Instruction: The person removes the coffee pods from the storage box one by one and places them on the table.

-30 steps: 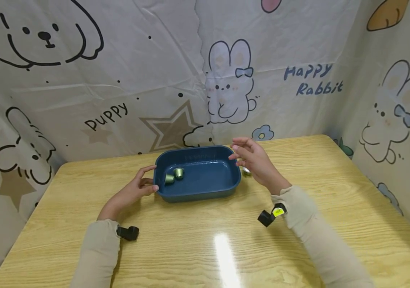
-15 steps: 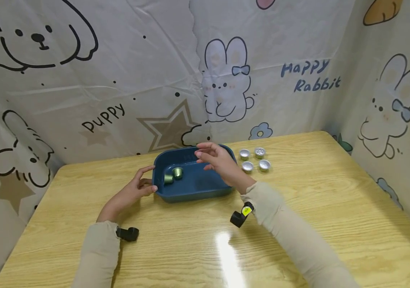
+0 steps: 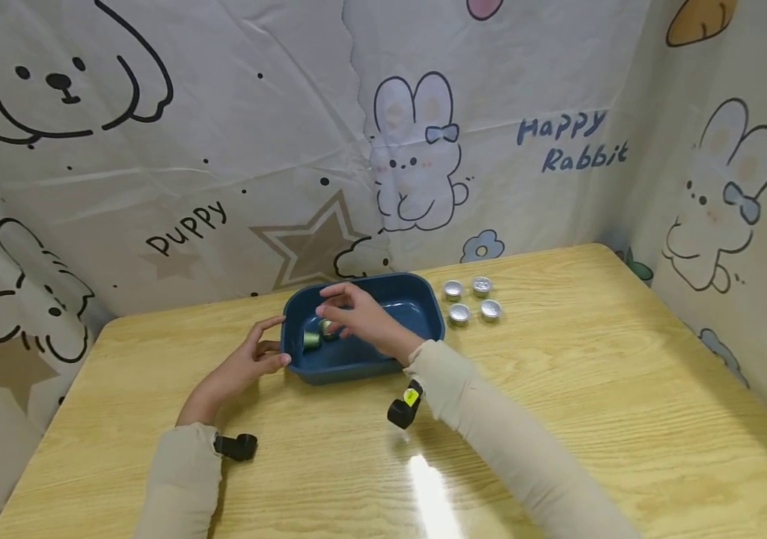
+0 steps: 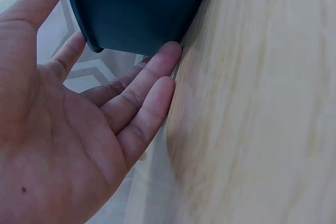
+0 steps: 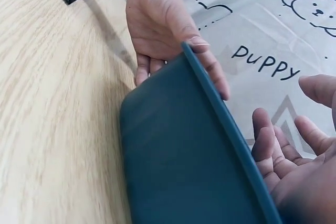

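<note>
A blue rectangular tray [image 3: 356, 368] stands on the table with two green coffee capsules [image 3: 311, 341] in its left part. My left hand [image 3: 240, 367] is at the tray's left end, thumb and index finger spread along the rim, as the right wrist view also shows. In the left wrist view its other fingers [image 4: 144, 116] extend loosely by the end wall. Over the inside of the tray is my right hand [image 3: 370, 322], fingers loosely bent and holding nothing. Its fingertips are right by the capsules and partly cover the rear one [image 3: 326, 329] in the head view.
Several more capsules [image 3: 459, 314], silver foil lids up, stand on the wooden table [image 3: 558, 374] to the right of the tray. A printed cloth [image 3: 302, 135] hangs behind the table and along its sides.
My right hand has moved left from beyond the tray's right rim to over the capsules inside, uncovering the foil-topped capsules on the table. My left hand stays at the tray's left end.
</note>
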Tool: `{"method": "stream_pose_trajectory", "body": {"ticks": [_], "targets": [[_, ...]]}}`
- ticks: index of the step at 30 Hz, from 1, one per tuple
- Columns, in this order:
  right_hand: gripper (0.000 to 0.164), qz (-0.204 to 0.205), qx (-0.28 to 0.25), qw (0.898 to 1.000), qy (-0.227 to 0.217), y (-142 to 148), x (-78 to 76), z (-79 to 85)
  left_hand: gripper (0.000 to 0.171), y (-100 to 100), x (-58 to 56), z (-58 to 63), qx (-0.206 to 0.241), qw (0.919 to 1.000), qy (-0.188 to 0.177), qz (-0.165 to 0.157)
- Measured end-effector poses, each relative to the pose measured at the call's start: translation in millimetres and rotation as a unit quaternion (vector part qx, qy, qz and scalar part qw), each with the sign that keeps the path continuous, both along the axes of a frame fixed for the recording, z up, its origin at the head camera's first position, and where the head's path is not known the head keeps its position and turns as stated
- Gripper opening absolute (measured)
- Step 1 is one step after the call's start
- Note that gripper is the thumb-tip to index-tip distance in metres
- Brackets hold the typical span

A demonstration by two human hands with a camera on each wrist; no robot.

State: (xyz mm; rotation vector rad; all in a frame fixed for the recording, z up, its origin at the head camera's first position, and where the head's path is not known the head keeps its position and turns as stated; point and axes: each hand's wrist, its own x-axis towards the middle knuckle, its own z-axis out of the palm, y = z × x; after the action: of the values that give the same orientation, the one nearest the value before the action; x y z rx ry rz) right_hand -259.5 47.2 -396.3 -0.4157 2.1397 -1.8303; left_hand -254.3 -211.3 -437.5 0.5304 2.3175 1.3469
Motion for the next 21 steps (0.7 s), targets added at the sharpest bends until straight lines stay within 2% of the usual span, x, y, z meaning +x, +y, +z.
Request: {"method": "stream_pose_trajectory", "body": {"ticks": [6,13,21], "targets": [[0.048,0.001,-0.001,1.000,-0.007,-10,-4.1,-4.5,0.072,1,0.9,-1.0,0.001,1.0000,-0.002,0.004],[0.045,0.003,0.022,1.000,-0.017,-16,-8.8,-10.0,0.072,0,0.6,-0.4,0.005,1.0000,-0.001,0.000],[0.044,0.027,0.051,0.998,-0.021,-26,-13.2,-15.4,0.073,-2,0.9,-0.3,0.008,0.9999,-0.001,-0.009]]}}
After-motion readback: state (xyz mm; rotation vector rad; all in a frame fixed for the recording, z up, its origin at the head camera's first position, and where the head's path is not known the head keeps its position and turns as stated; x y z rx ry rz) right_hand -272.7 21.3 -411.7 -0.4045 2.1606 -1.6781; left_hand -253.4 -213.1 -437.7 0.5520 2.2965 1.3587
